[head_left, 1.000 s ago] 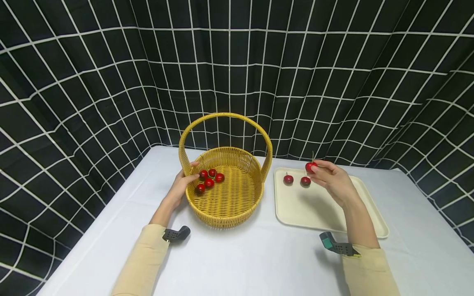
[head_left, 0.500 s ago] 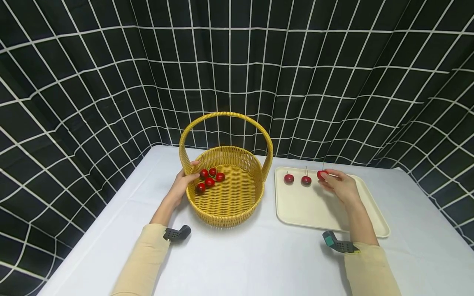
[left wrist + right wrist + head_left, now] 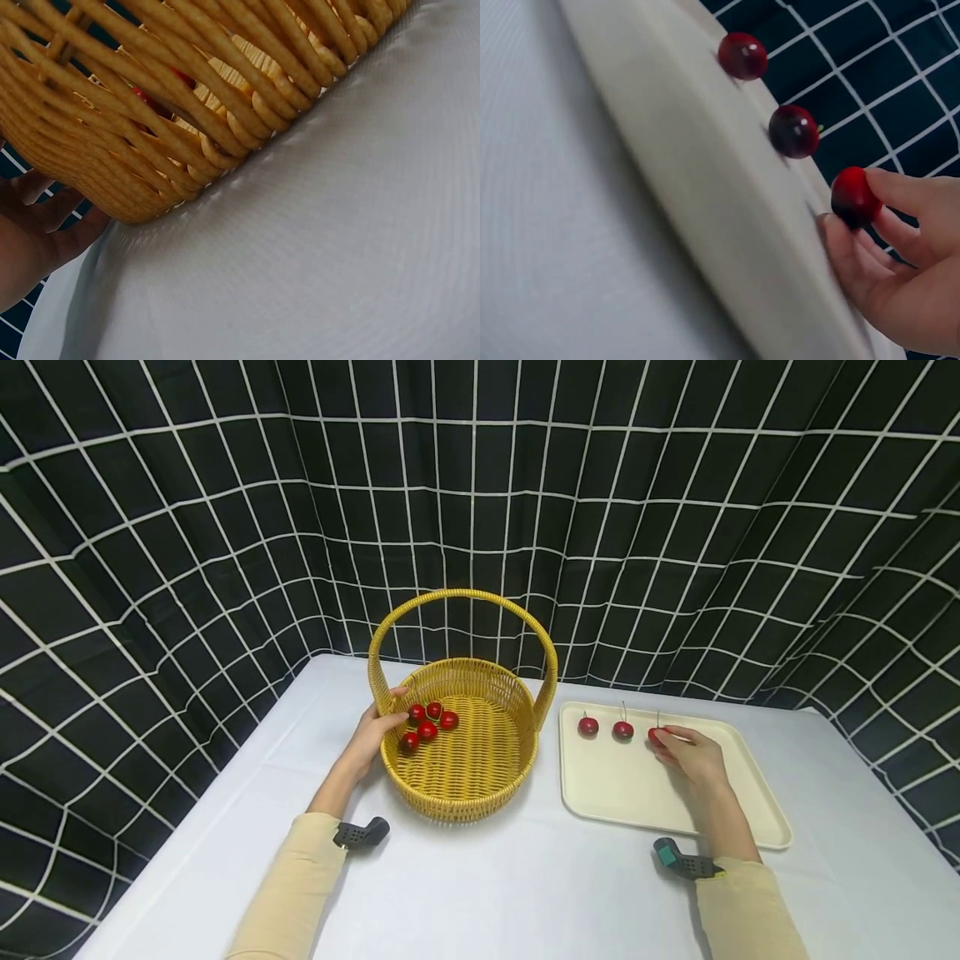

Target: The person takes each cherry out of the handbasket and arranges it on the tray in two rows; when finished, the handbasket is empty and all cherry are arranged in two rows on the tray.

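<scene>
Fingertips (image 3: pixel 874 182) of the right hand (image 3: pixel 696 756) pinch a red cherry (image 3: pixel 851 196), that grip drawn in to the fruit's width at the far part of the cream tray (image 3: pixel 622 789), just right of two other cherries (image 3: pixel 622 731). On the tabletop's (image 3: pixel 517 893) left, the left hand (image 3: pixel 371 737) holds the yellow basket (image 3: pixel 459 808) by its left side, its grip spread around the rim, near five cherries (image 3: pixel 427 731) lying inside.

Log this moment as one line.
left hand: holds basket at rim; right hand: pinches cherry over tray; on tray: two other cherries; in basket: five cherries
</scene>
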Tool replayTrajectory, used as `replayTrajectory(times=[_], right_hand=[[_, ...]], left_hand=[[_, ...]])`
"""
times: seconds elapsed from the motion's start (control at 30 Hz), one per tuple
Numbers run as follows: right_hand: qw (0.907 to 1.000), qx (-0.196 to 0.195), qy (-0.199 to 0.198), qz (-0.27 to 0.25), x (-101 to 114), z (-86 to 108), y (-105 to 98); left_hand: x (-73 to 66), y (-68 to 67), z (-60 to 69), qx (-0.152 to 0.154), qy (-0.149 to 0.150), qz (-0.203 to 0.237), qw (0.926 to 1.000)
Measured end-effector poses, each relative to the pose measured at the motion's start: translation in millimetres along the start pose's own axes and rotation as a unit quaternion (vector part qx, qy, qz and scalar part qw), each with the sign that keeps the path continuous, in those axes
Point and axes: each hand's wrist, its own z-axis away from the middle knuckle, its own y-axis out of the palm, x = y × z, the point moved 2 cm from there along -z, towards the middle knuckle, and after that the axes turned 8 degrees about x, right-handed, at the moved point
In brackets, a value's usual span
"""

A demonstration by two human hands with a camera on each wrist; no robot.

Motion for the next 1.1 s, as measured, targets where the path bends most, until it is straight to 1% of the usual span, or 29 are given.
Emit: replayTrajectory(times=[0.2, 0.33, 0.47, 0.63, 0.7, 0.73, 0.93, 1.1], right_hand=[[0.9969, -0.063, 0.021, 0.043, -3.8, -4.3, -0.7], [0.9948, -0.082, 0.026, 0.055, -4.5, -6.3, -0.4], [0.9937, -0.077, 0.024, 0.077, -3.8, -9.6, 0.7], [0.9876, -0.076, 0.037, 0.132, -1.3, -10.9, 1.5], [0.9855, -0.077, 0.042, 0.145, -0.1, -10.2, 2.1], [0.9847, -0.078, 0.044, 0.149, 0.6, -9.6, 2.6], [0.9841, -0.076, 0.048, 0.153, 0.1, -9.6, 2.2], [0.9846, -0.069, 0.056, 0.150, -0.9, -11.0, -0.5]], left_hand=[[-1.1, 4.3, 2.0, -0.005, 0.012, -0.013, 0.9998], [-0.8, 5.1, 2.0, -0.009, 0.019, -0.018, 0.9996], [0.8, 3.3, 0.9, -0.012, 0.017, -0.016, 0.9997], [0.9, 2.2, -0.1, -0.008, 0.007, -0.006, 0.9999], [-1.1, 2.7, 0.9, -0.007, 0.003, -0.001, 1.0000], [-4.4, 3.9, 3.0, -0.005, 0.002, -0.002, 1.0000], [-24.2, 11.8, 18.0, 0.003, 0.006, -0.013, 0.9999], [-25.2, 12.5, 19.2, 0.003, 0.009, -0.008, 0.9999]])
